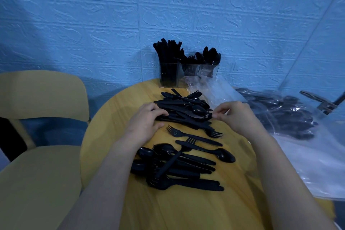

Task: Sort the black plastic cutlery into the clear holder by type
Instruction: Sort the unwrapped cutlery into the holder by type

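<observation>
A clear three-part holder (188,75) stands at the far edge of the round yellow table (115,117), with knives on the left, forks in the middle and spoons on the right. Loose black cutlery lies in two heaps: a far pile (183,107) and a near pile (177,166). My left hand (147,121) grips the left end of a bundle of knives in the far pile. My right hand (235,115) pinches the bundle's right end between thumb and fingers. A single fork (194,135) and a spoon (214,152) lie between the heaps.
A yellow chair (41,136) stands left of the table. Clear plastic bags (280,114) holding more black cutlery lie on the right, beside a metal tool (321,101). A blue textured wall (168,15) closes the back.
</observation>
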### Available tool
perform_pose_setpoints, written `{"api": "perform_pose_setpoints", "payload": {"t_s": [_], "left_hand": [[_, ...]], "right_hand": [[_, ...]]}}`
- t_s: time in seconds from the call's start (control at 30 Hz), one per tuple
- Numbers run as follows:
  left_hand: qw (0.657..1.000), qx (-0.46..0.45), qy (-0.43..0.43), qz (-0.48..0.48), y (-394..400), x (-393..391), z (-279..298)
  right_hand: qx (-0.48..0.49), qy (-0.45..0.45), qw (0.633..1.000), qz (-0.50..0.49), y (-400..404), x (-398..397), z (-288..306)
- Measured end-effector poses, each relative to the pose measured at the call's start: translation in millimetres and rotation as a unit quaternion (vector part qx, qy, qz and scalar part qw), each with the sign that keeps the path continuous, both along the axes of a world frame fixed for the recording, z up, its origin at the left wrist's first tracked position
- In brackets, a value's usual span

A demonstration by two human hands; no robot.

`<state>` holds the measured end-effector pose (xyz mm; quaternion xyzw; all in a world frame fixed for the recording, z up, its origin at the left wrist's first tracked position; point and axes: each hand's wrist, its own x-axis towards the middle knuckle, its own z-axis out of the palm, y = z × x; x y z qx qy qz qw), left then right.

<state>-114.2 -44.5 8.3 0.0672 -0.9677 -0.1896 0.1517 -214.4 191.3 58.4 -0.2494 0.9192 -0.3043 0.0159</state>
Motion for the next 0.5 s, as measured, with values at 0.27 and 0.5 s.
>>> {"api": "perform_pose_setpoints", "payload": {"t_s": [0.27, 0.5], "left_hand": [[0.997, -0.075, 0.020, -0.014, 5.8, -2.0, 3.4], [0.999, 0.004, 0.039, -0.012, 2.4, 2.2, 5.0]], "right_hand": [[0.015, -0.036, 0.999, 0.018, -0.6, -2.5, -10.0], [0.011, -0.028, 0.999, 0.014, 2.8, -4.8, -10.7]]}}
